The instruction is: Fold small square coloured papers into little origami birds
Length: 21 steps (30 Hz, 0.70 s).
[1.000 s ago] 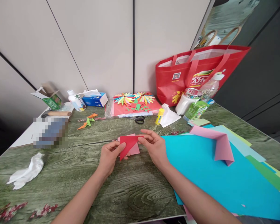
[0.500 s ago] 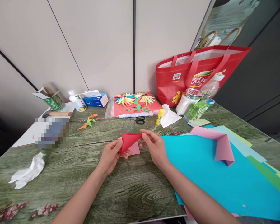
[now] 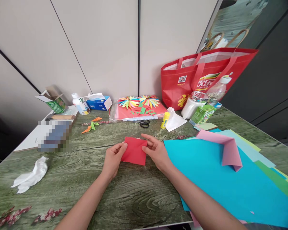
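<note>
A square of red paper (image 3: 134, 151) is held up between my two hands, its flat face toward me. My left hand (image 3: 113, 157) pinches its left edge, thumb in front and fingers behind. At the right edge, my right hand (image 3: 157, 151) grips it with the thumb in front, while the index finger stretches out above. Only a sliver of pink paper (image 3: 138, 138) shows behind the red square; the rest is hidden.
Large blue paper (image 3: 206, 182) covers the table's right side, with folded pink paper (image 3: 228, 143) on it. A glue stick (image 3: 165, 120), scissors (image 3: 145, 124) and colourful paper stars (image 3: 148, 101) lie beyond my hands. A red bag (image 3: 175, 86) stands behind; crumpled tissue (image 3: 31, 175) lies left.
The red paper was folded over into a triangle and now shows as an open, flat square. My right hand has moved from its upper corner to its right edge.
</note>
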Tool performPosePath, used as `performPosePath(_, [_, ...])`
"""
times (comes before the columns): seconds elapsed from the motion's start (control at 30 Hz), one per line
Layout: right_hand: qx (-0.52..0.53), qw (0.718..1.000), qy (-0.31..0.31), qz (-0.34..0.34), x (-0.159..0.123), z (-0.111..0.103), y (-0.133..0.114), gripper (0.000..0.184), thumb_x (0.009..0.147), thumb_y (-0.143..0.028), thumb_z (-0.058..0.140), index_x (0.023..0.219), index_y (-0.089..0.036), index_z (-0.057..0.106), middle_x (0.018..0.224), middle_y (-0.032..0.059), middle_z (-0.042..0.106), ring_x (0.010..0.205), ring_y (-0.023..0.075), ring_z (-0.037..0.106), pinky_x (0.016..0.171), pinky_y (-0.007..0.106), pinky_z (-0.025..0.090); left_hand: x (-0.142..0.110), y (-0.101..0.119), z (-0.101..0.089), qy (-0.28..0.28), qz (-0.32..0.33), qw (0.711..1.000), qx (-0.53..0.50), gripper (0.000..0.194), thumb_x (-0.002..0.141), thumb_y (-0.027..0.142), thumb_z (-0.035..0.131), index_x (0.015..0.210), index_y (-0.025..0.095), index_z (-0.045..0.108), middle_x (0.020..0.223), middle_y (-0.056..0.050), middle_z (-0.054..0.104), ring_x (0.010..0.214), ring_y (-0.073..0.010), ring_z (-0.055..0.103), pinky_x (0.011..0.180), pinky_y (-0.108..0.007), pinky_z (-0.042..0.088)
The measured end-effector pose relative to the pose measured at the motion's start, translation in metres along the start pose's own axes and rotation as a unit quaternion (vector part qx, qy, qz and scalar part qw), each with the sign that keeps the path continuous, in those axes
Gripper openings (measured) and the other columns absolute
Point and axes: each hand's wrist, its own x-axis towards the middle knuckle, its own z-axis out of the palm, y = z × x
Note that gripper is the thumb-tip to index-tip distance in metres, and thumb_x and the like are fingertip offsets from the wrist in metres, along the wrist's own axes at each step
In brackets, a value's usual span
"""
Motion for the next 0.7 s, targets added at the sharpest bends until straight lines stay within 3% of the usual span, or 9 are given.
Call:
performPosePath(0.1, [0.008, 1.000, -0.021, 0.013, -0.0007, 0.0002, -0.0006, 0.048, 0.063, -0.021, 0.061, 0.109, -0.019, 0.049, 0.076, 0.0009, 0.067, 0.069, 0.0158, 0.062, 0.065, 0.030, 0.049, -0.0011, 0.0012, 0.0011, -0.015, -0.008, 1.000, -0.017, 0.022, 0.066, 0.032, 0.065, 0.080, 0.014, 0.063, 0.070, -0.001, 0.067, 0.062, -0.0134, 0.059, 0.061, -0.023, 0.047])
performPosePath(0.2, [-0.015, 0.999, -0.030, -0.031, -0.0008, -0.0009, 0.0000, 0.043, 0.064, -0.016, 0.057, 0.106, -0.024, 0.050, 0.086, 0.0008, 0.065, 0.076, 0.0154, 0.061, 0.069, 0.029, 0.048, -0.0028, 0.0050, 0.0029, -0.022, -0.018, 0.998, -0.058, 0.022, 0.066, 0.029, 0.064, 0.083, 0.017, 0.057, 0.065, 0.001, 0.065, 0.056, -0.0119, 0.059, 0.058, -0.023, 0.047])
performPosePath(0.3, [-0.107, 0.989, -0.033, -0.097, -0.0004, -0.0034, 0.0021, 0.027, 0.068, -0.011, 0.048, 0.089, -0.023, 0.060, 0.093, 0.0009, 0.062, 0.090, 0.0161, 0.058, 0.078, 0.030, 0.045, -0.0031, 0.0083, 0.0035, -0.004, -0.044, 0.995, -0.090, 0.024, 0.063, 0.026, 0.066, 0.081, 0.018, 0.053, 0.056, 0.004, 0.063, 0.046, -0.0107, 0.057, 0.050, -0.022, 0.046])
performPosePath(0.43, [-0.202, 0.969, -0.074, -0.123, -0.0025, -0.0035, 0.0034, 0.036, 0.065, -0.004, 0.040, 0.082, -0.022, 0.066, 0.099, 0.0027, 0.059, 0.105, 0.0181, 0.049, 0.085, 0.031, 0.041, -0.0011, 0.0081, 0.0019, 0.011, -0.042, 0.994, -0.100, 0.025, 0.062, 0.025, 0.065, 0.081, 0.017, 0.051, 0.054, 0.005, 0.062, 0.043, -0.0113, 0.057, 0.047, -0.022, 0.046])
performPosePath(0.57, [-0.186, 0.970, -0.112, -0.108, -0.0065, 0.0023, 0.0020, 0.033, 0.063, -0.010, 0.054, 0.092, -0.021, 0.064, 0.105, 0.0052, 0.054, 0.093, 0.0185, 0.054, 0.070, 0.027, 0.048, 0.0000, 0.0057, 0.0008, 0.015, -0.019, 0.996, -0.082, 0.023, 0.063, 0.025, 0.064, 0.080, 0.017, 0.051, 0.053, 0.005, 0.062, 0.043, -0.0110, 0.057, 0.045, -0.021, 0.045])
performPosePath(0.7, [-0.183, 0.975, -0.065, -0.107, -0.0053, 0.0047, 0.0023, 0.015, 0.064, -0.023, 0.064, 0.078, -0.018, 0.066, 0.089, 0.0050, 0.059, 0.080, 0.0173, 0.057, 0.065, 0.025, 0.047, -0.0028, 0.0077, 0.0025, -0.021, -0.030, 0.997, -0.068, 0.023, 0.067, 0.028, 0.063, 0.084, 0.017, 0.052, 0.059, 0.002, 0.065, 0.050, -0.0137, 0.061, 0.050, -0.024, 0.049])
